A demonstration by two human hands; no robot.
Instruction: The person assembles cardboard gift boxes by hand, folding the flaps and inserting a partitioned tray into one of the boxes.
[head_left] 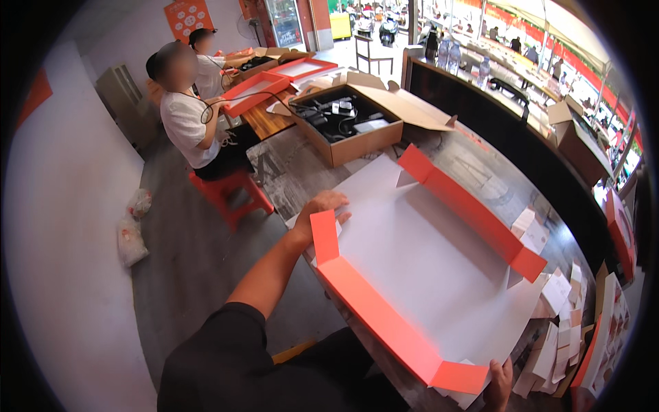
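Both hands grip the half-folded orange box [425,268]: left hand [322,206] far corner, right hand [500,384] partly hidden.

Centre of frame: flat white carton blank [425,254] with orange-red side flaps. Upper centre: open brown cardboard box [350,123]. Upper left: orange-red trays [257,89] and orange wall sign [187,15]. Lower right: white card stacks [559,329]
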